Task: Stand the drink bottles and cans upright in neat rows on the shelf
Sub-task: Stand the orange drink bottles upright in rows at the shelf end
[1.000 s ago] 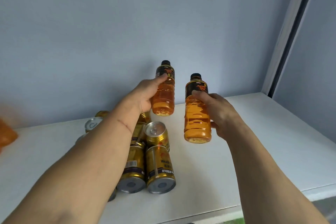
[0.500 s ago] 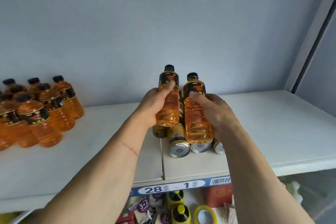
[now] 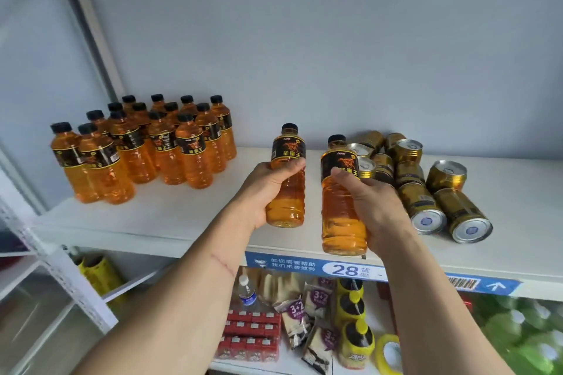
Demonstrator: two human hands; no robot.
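While both hands carry a bottle each, the step in hand looks like ferrying two more bottles to the standing group. The left hand (image 3: 268, 189) wraps its fingers round the left bottle (image 3: 288, 176), held upright above the shelf (image 3: 189, 216). The right hand (image 3: 374, 207) grasps the right bottle (image 3: 341, 198), also upright, its base out over the shelf's front edge near the price strip (image 3: 344, 269).

Standing bottles (image 3: 146, 146) already form rows at the shelf's left, near the back wall. Gold cans (image 3: 426, 186) lie tumbled on their sides at the right, some stacked on others, close beside the right hand.

Next, I judge, both bottles need to travel left and be set down upright against the front or right flank of the standing group, in line with its rows. Bare shelf lies between the group and the cans, so room is ample. The risks are nudging the front row over, and setting a base too near the front lip.
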